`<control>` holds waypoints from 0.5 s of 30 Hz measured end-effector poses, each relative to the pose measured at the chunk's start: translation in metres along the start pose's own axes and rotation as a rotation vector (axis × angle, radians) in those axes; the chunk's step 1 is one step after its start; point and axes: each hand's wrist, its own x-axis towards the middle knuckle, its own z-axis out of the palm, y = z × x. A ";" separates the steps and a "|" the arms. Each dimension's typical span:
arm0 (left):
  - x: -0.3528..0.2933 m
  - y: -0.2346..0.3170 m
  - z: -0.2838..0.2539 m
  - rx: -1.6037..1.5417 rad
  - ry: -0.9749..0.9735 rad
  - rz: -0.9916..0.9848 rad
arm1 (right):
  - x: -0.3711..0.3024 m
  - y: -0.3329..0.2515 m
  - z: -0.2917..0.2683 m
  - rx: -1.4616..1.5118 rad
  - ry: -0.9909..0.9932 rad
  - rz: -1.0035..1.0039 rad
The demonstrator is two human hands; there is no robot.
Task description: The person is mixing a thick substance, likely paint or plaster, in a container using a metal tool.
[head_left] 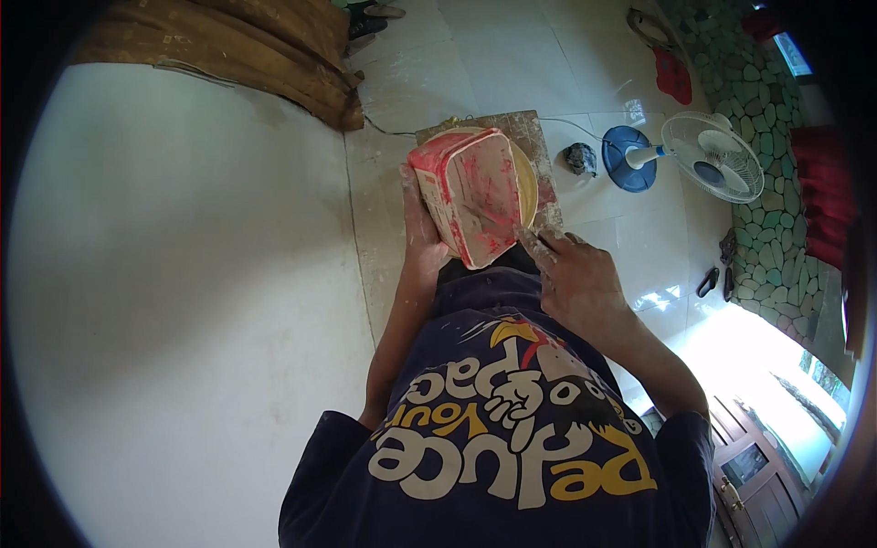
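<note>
A red rectangular tub (484, 196), smeared inside and out with a pale paste-like coating, is held tilted with its opening toward me and to the right. My left hand (422, 224) is closed on its left side, the thumb and fingers partly hidden. At the lower right rim is my right hand (575, 269), its fingers curled and dusted with pale residue. A thin dark shape runs from those fingers into the tub, too unclear to name. Behind the tub shows the rim of a round yellowish bucket (527, 173), standing on a stained wooden board (546, 187).
A white wall (183, 301) rises close on my left, beside brown cloth (237, 46). Rightward on the tiled floor are a dark crumpled bundle (580, 159), a blue-based fan (630, 160) with a cord, and sandals (708, 281). A pebble-patterned wall (767, 137) lies beyond.
</note>
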 end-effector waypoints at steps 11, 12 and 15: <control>0.010 -0.040 -0.088 -0.223 -0.125 0.120 | 0.007 -0.012 -0.027 0.346 0.060 0.097; 0.012 -0.040 -0.093 -0.221 -0.123 0.124 | 0.005 -0.014 -0.028 0.348 0.060 0.092; 0.014 -0.037 -0.086 -0.213 -0.109 0.116 | 0.001 -0.017 -0.027 0.389 0.063 0.048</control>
